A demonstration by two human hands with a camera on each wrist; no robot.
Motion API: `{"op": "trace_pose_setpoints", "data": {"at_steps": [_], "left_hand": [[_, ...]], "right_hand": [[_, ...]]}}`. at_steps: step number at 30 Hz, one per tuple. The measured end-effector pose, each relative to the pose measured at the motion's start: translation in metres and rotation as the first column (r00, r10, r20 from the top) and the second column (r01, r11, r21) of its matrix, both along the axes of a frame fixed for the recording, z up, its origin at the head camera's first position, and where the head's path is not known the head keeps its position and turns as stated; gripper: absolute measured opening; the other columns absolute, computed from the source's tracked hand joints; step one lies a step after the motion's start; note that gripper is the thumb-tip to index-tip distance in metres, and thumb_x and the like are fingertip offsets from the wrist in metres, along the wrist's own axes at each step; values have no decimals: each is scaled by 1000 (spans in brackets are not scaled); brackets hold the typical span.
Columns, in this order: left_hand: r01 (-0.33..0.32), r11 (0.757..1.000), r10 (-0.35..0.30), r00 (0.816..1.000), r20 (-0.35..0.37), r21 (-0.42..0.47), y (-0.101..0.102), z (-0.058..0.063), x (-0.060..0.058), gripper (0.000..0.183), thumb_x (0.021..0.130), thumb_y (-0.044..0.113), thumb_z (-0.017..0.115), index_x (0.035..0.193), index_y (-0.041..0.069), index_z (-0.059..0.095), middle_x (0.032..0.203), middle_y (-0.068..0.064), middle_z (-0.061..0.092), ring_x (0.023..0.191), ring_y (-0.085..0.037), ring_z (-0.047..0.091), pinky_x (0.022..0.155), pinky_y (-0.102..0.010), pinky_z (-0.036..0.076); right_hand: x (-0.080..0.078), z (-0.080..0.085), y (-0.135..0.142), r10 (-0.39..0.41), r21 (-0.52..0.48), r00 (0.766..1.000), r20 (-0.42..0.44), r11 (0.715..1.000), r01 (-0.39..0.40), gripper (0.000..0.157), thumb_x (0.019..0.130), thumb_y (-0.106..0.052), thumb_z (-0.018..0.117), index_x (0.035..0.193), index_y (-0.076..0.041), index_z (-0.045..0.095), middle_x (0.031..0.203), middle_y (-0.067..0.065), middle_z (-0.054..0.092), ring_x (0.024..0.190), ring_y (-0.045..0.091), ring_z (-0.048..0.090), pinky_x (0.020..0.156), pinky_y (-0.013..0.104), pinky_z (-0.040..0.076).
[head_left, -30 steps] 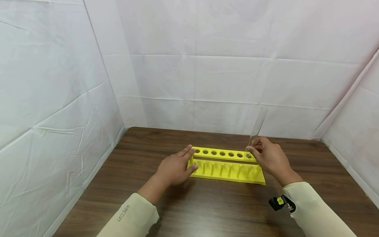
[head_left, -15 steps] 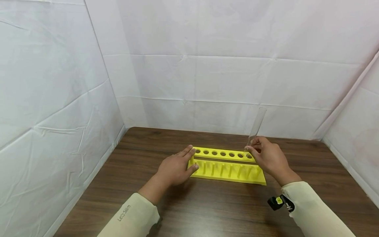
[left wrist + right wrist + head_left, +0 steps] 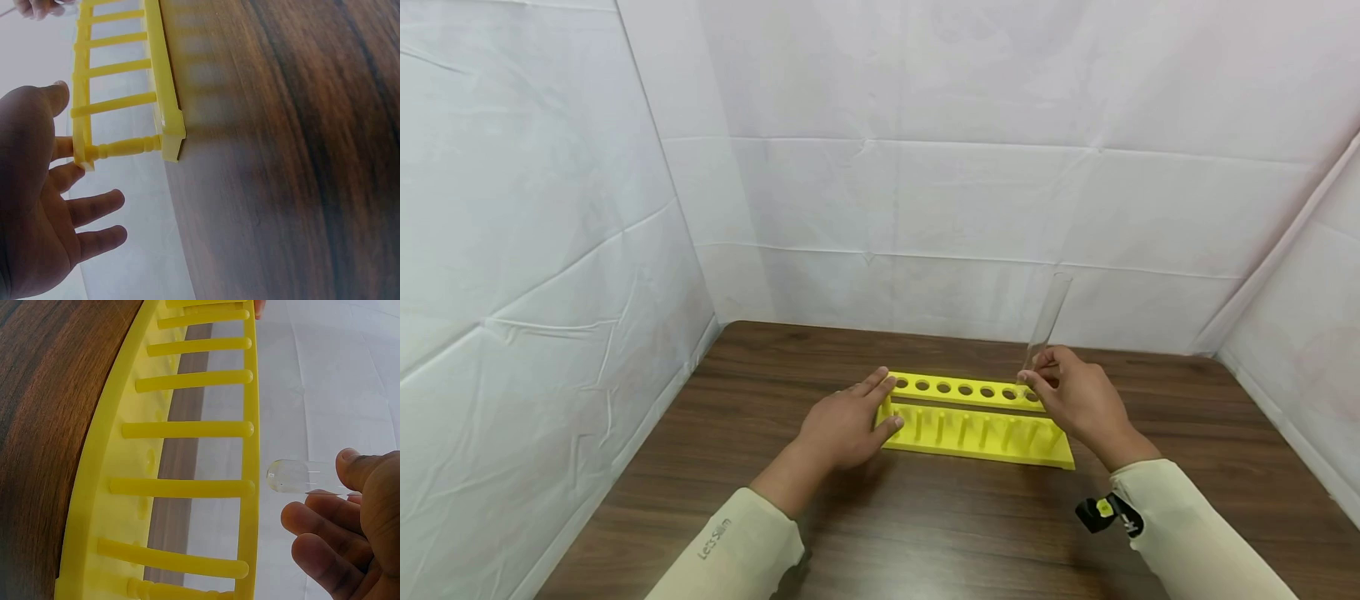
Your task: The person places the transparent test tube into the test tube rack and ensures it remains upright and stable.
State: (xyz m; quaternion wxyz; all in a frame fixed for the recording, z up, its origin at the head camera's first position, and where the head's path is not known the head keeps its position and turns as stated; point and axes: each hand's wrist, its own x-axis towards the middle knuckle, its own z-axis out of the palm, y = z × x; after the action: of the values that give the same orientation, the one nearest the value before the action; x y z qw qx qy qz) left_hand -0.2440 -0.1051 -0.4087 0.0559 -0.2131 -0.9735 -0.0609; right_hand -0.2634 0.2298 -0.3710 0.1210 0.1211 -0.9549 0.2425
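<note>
A clear glass test tube (image 3: 1051,308) leans up and to the right in my right hand (image 3: 1086,404), pinched near its lower end by thumb and fingers. In the right wrist view the tube's rounded bottom (image 3: 287,476) sits just above the top bar of the yellow test tube rack (image 3: 977,447), apart from it. My left hand (image 3: 838,427) rests on the rack's left end. Seen from the left wrist, its fingers (image 3: 97,207) are extended, some touching the end of the top bar, with the thumb held off it.
The rack stands on a dark wood-grain table (image 3: 910,525), with a row of holes along its top and upright pegs on its base. White sheeting (image 3: 880,192) hangs behind and at both sides. A black strap device (image 3: 1097,514) is on the right wrist.
My right hand and the test tube have shifted slightly left, the tube's bottom moving from the rightmost hole toward the hole beside it. The left hand and rack stay nearly still.
</note>
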Motion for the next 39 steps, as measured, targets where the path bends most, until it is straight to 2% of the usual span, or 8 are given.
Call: {"op": "trace_pose_setpoints", "data": {"at_steps": [5,13,21,39], "left_hand": [[12,1000,-12,1000,-3,8,-1,0,1,68,95,62,28,150,24,23,155,5,15,123,-26,47,94,-46,43],[15,1000,-15,1000,-2,13,-1,1,1,67,95,61,29,150,23,24,155,5,15,122,-25,49,97,-45,42],[10,1000,-10,1000,10,9,0,2,1,68,95,61,29,151,23,23,155,5,14,124,-26,47,96,-45,42],[0,1000,0,1000,9,8,2,1,-1,68,95,62,28,150,24,23,155,6,14,124,-25,47,97,-45,41]], "right_hand": [[-2,-1,0,3,-3,1000,-9,1000,-3,45,92,-51,52,111,-11,53,103,9,68,76,17,66,58,34,54],[-2,-1,-2,3,-5,1000,-3,1000,-3,43,92,-50,53,111,-11,53,101,8,68,74,15,65,57,33,53],[-2,-1,-4,-1,-16,1000,5,1000,1,43,91,-51,53,111,-12,53,96,4,67,81,21,66,58,34,53],[-4,3,-8,-18,18,1000,-9,1000,18,42,90,-50,55,108,-12,54,100,11,69,82,25,66,58,35,52]]}}
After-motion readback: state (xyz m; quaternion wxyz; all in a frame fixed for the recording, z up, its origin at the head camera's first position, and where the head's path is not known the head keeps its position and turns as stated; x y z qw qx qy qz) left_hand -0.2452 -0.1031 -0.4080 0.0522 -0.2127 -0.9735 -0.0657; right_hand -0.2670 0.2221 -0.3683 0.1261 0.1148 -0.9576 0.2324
